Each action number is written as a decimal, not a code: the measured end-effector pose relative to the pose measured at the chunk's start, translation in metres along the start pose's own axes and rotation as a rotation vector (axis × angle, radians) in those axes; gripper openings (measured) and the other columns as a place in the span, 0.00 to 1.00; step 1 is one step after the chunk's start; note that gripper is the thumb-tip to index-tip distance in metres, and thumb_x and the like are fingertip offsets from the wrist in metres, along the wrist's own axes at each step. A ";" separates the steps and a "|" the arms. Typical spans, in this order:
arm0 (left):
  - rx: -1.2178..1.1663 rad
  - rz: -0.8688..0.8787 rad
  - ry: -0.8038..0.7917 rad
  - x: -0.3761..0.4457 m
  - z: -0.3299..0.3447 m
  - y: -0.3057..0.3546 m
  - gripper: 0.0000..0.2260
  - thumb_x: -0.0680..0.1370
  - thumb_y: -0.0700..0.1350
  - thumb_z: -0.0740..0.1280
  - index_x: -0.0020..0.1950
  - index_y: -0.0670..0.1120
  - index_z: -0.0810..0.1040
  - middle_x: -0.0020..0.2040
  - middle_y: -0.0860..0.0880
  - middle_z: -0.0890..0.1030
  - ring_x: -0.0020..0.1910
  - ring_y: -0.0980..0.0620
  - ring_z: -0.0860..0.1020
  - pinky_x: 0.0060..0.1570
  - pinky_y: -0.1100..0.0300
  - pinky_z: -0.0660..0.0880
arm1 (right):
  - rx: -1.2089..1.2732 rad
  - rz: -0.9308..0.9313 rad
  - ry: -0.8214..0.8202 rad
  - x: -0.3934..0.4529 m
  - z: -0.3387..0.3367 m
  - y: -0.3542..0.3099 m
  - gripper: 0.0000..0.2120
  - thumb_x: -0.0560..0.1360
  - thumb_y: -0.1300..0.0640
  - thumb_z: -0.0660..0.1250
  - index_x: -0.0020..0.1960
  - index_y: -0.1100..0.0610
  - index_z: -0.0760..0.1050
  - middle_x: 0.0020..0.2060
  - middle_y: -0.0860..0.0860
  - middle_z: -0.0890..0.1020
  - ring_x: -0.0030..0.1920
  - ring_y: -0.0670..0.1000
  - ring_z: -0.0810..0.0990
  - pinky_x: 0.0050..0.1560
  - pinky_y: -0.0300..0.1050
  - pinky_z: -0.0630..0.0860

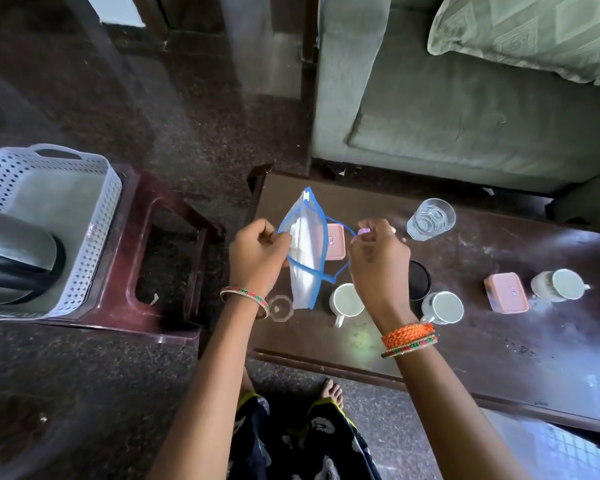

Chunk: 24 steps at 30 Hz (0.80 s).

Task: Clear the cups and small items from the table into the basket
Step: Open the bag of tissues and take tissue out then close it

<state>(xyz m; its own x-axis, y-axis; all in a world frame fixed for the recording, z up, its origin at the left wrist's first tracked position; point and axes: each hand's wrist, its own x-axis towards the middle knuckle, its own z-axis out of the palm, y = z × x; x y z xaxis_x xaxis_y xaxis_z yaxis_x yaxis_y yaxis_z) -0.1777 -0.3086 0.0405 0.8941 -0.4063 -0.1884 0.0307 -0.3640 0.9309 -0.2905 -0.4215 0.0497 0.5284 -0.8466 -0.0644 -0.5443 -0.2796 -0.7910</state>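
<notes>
Both hands hold a clear zip pouch (303, 247) with blue edging above the dark table (465, 341). My left hand (257, 252) pinches its left rim and my right hand (378, 258) pulls the right rim, so its mouth gapes. White paper sits inside. On the table stand three white cups (347, 301) (444, 308) (561, 285), a drinking glass (430, 219), two pink-lidded boxes (335, 241) (507, 292), a small clear dish (280, 308) and a black round lid (419, 280). The grey basket (94, 216) stands at the left.
The basket rests on a maroon plastic stool (167, 271) and holds a grey and black jug (18, 261). A green sofa (465, 126) with a cushion (534, 32) lies beyond the table. My bare foot (333, 391) shows on the speckled floor.
</notes>
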 end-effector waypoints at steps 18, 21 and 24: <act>0.077 0.054 -0.107 -0.016 0.018 -0.008 0.14 0.69 0.36 0.64 0.29 0.47 0.62 0.21 0.54 0.65 0.21 0.59 0.64 0.25 0.67 0.61 | -0.081 0.005 -0.230 -0.005 0.014 0.000 0.15 0.71 0.69 0.60 0.50 0.53 0.61 0.33 0.48 0.72 0.36 0.58 0.73 0.30 0.42 0.65; 0.159 0.098 -0.055 -0.015 0.012 -0.010 0.13 0.67 0.39 0.64 0.28 0.48 0.61 0.22 0.53 0.65 0.23 0.57 0.63 0.25 0.66 0.58 | -0.235 -0.118 -0.150 -0.008 0.014 0.005 0.21 0.68 0.72 0.59 0.57 0.55 0.64 0.48 0.52 0.73 0.48 0.62 0.75 0.38 0.48 0.67; 0.172 0.089 -0.086 -0.015 0.012 -0.008 0.10 0.67 0.41 0.64 0.29 0.45 0.64 0.22 0.53 0.69 0.21 0.59 0.68 0.24 0.59 0.65 | -0.592 -0.338 -0.120 -0.011 0.014 0.003 0.37 0.67 0.74 0.57 0.73 0.53 0.61 0.68 0.62 0.67 0.61 0.65 0.71 0.49 0.56 0.75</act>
<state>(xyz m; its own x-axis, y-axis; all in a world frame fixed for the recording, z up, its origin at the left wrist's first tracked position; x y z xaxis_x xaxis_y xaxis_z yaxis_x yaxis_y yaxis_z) -0.1968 -0.3095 0.0319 0.8480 -0.5109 -0.1408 -0.1298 -0.4579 0.8795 -0.2886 -0.4063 0.0395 0.7815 -0.6231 0.0329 -0.5833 -0.7482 -0.3161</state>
